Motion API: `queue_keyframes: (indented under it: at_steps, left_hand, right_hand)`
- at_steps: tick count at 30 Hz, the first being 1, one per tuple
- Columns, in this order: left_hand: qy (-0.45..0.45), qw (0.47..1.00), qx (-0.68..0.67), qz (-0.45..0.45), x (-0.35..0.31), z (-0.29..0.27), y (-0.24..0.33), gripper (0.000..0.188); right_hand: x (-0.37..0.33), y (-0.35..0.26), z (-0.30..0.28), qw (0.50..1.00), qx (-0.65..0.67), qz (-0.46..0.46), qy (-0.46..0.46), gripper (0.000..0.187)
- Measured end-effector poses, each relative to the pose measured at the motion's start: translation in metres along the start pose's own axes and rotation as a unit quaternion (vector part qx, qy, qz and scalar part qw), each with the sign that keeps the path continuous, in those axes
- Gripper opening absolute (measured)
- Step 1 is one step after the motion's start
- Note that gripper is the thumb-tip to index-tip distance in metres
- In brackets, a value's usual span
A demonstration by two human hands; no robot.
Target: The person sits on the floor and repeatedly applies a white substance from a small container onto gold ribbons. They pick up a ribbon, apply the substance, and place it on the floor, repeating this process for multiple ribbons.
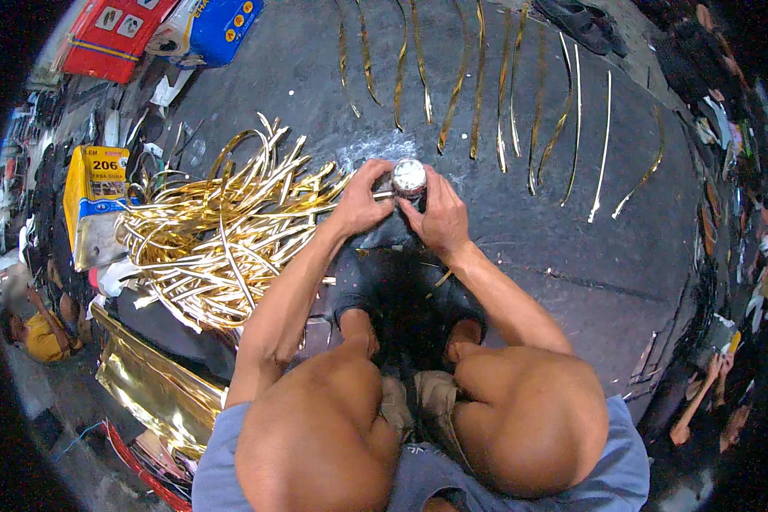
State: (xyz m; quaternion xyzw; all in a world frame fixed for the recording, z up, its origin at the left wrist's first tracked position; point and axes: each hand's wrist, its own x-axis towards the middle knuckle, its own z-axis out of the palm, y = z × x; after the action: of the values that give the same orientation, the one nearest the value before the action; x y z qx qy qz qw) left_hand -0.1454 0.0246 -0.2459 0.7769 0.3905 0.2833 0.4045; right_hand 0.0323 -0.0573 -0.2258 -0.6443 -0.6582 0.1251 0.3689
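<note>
the can (410,177) sits between both hands, near 12 o'clock in the view. the right hand (439,218) has its fingers bent round the can's 3 o'clock side, and they seem to grip it. the left hand (364,200) has its fingers bent at the 9 o'clock side; i cannot tell if they grip the can or just the thin pale bit between thumb and can. i think the can could slip or tip if one hand lets go too soon, as its sides look smooth and round. a finger could get pinched, since the tips are so close to it. the gold pile (222,222), between 8 and 9 o'clock from the can, looks like it could snag, because its strips cross over each other and some reach almost to the left hand. a hard bump might also push the loose strips (478,81) out of line; they fan from 11 to 3 o'clock on the dark mat (529,230). the can is short and round, with a shiny, whitish, spotty top and a darker side. white smudges (380,149) mark the mat at its 11 o'clock.
</note>
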Motion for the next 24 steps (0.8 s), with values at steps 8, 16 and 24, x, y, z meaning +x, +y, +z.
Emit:
queue_keyframes:
  at_steps: [8,16,24]
  left_hand:
    - [-0.029,0.998,-0.056,-0.027,-0.008,0.002,0.032,0.058]
    - [-0.043,0.999,-0.026,0.019,-0.002,0.007,0.032,0.052]
    - [-0.021,0.998,0.011,0.051,-0.003,0.007,0.028,0.047]
  right_hand:
    - [-0.009,0.024,-0.002,0.954,0.182,0.23,-0.066,0.06]
    - [0.008,0.069,0.038,0.823,0.324,0.464,-0.048,0.03]
    - [0.045,0.017,-0.078,0.719,0.465,0.517,0.015,0.033]
